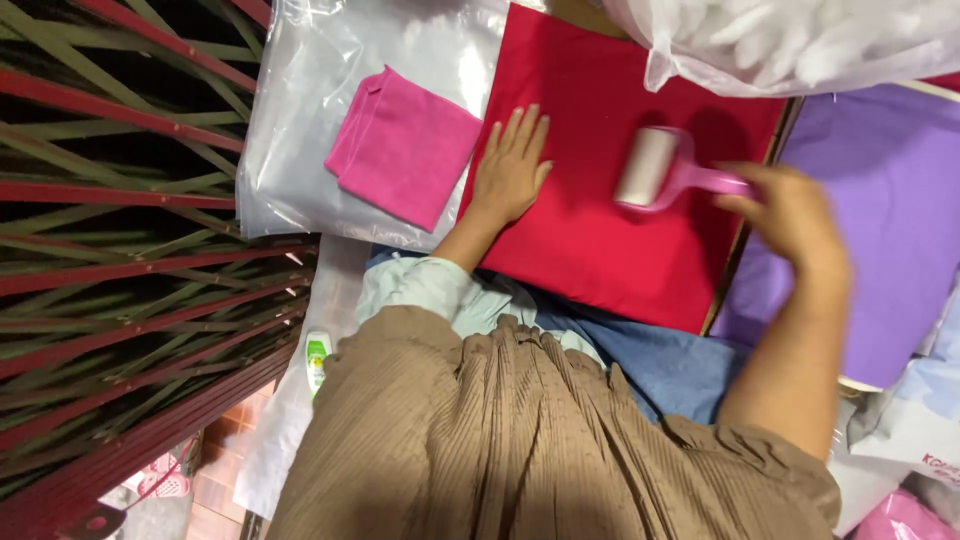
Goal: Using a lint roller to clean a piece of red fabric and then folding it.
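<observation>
Lint roller [648, 167], pink-handled with a pale drum, lying drum-down on the red cloth [600, 240], toward that cloth's right half. Gripped by the right hand [790, 215] at the far end of the handle; fingers look curled round it, though blurred by motion, so the exact grip hard to read. Left hand [510, 170] pressed flat on the red cloth's left part, fingers spread and straight, holding nothing, only pinning the fabric down.

Step in hand, judged from this: rolling the drum over the red cloth to clean its surface, with the flat hand keeping it from sliding. Probably somewhere in the middle of the job, since the drum sits mid-cloth. Next stroke would call for steady downward pressure, a straight pass, and the pinning hand kept clear of the drum's path.

Left of the red cloth: a folded pink cloth [405, 145] lying on a clear plastic bag [300, 130], just beside the red edge. Right of the red cloth: a purple sheet [880, 220], touching or nearly so along a thin wooden edge. Above the red cloth: a clear bag of white fluffy stuff [800, 40], overlapping its top corner. Below it: blue fabric [660, 365] and a brown ribbed garment [500, 440] on the person's lap. Further left, a dark red and green slatted grille [120, 200].
</observation>
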